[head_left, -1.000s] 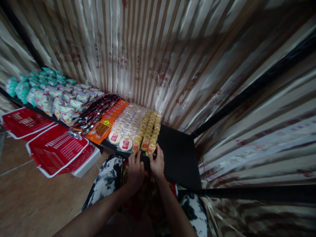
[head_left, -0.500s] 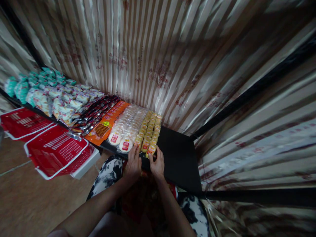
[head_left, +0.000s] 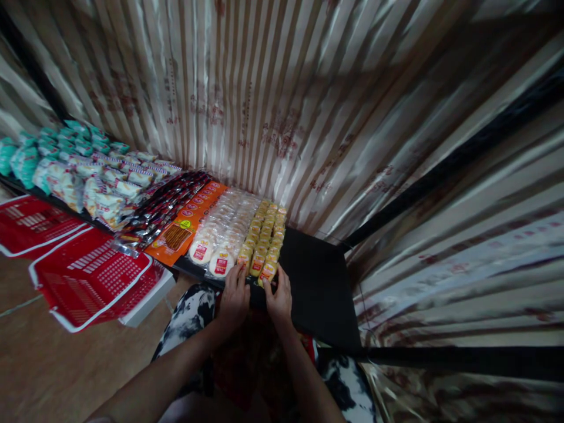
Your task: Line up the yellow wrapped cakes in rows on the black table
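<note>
Three rows of small yellow-wrapped snack packs (head_left: 258, 261) stand on a black shelf (head_left: 315, 282), front to back. My left hand (head_left: 235, 299) is at the front of the left row, its stretched fingertips touching the front pack. At the right row's front corner is my right hand (head_left: 279, 298), thumb against the front pack and fingers along its side, spread apart. Neither hand is wrapped round a pack. Left of the yellow rows lie two rows of round white packs in clear film (head_left: 221, 264), with red labels. Part of the front yellow packs is hidden by my fingers.
Further left are a flat orange snack bag (head_left: 176, 238), dark red packets (head_left: 165, 202), white bags (head_left: 106, 202) and green bags (head_left: 26, 164). Red baskets (head_left: 94, 276) sit on the floor below. A striped, wrinkled sheet (head_left: 247, 88) hangs behind the shelf; a black post (head_left: 396, 194) stands right.
The view has shifted slightly, so the shelf goods and baskets sit a little further left and lower. Both hands stay at the front of the yellow rows, with little change in their fingers.
</note>
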`<action>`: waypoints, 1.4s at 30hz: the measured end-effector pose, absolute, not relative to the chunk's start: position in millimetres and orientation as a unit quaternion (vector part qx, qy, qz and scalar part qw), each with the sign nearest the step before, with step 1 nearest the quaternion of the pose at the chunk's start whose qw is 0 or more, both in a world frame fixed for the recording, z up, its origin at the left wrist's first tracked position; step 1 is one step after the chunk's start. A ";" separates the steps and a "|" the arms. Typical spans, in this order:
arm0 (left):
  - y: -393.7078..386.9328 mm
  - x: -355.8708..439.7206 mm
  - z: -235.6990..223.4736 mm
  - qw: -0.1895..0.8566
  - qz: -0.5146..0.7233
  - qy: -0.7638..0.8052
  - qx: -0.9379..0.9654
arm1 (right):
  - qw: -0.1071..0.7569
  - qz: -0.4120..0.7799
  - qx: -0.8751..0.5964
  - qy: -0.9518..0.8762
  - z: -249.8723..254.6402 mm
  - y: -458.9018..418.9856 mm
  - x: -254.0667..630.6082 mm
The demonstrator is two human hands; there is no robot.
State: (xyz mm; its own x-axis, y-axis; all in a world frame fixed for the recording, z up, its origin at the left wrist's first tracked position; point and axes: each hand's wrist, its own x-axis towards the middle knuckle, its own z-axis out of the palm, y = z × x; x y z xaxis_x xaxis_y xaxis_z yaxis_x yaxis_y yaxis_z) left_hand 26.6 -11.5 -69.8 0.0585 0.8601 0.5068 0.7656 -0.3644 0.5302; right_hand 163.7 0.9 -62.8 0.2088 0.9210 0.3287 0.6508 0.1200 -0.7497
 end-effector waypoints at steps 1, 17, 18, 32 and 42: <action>-11.4 27.2 -70.9 0.055 0.394 0.561 0.726 | 0.433 0.155 -0.647 -0.609 -63.4 1.4 163.7; -11.4 37.3 -80.2 -0.038 0.378 0.573 0.726 | 0.277 0.054 -0.614 -0.737 17.2 91.2 174.5; -11.2 37.9 -80.0 -0.042 0.374 0.577 0.725 | 0.240 0.060 -0.616 -0.748 23.7 110.9 170.1; -5.7 45.8 -75.1 -0.080 0.372 0.606 0.699 | 0.149 0.099 -0.632 -0.754 14.3 208.1 152.9; -5.5 45.5 -72.9 -0.077 0.365 0.609 0.700 | 0.269 0.165 -0.590 -0.743 10.2 207.3 161.1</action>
State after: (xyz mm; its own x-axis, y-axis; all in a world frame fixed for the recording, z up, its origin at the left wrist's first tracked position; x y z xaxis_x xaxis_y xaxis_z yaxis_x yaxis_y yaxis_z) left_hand 45.5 -5.5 -72.9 -0.0082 0.7964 0.6047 0.9087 -0.2464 0.3369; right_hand 161.1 207.3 10.2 -0.1598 0.9655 0.2057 0.7879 0.2503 -0.5626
